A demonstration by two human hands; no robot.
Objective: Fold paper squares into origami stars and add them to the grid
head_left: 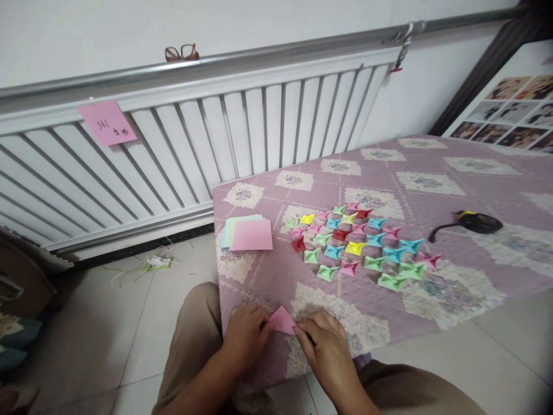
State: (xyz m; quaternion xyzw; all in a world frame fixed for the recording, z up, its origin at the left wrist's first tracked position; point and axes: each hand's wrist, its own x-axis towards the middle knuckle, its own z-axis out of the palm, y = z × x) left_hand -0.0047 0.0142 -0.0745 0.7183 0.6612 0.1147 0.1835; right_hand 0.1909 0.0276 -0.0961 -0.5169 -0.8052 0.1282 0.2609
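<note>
A small pink paper piece (pixel 283 320) lies folded at the near edge of the table, which is covered by a mauve quilted cloth (pixel 432 190). My left hand (pixel 246 337) pinches its left side and my right hand (pixel 324 343) pinches its right side. A stack of square coloured sheets (pixel 247 233), pink on top, sits beyond the hands to the left. Several folded paper shapes (pixel 358 242) in green, blue, pink, yellow and red are laid out in rows at the table's middle.
A black device with a cord (pixel 473 223) lies to the right of the folded shapes. A white radiator (pixel 194 144) with a pink note (pixel 107 122) and glasses (pixel 182 53) on top stands behind. Photos (pixel 510 112) hang at the right. Tiled floor lies to the left.
</note>
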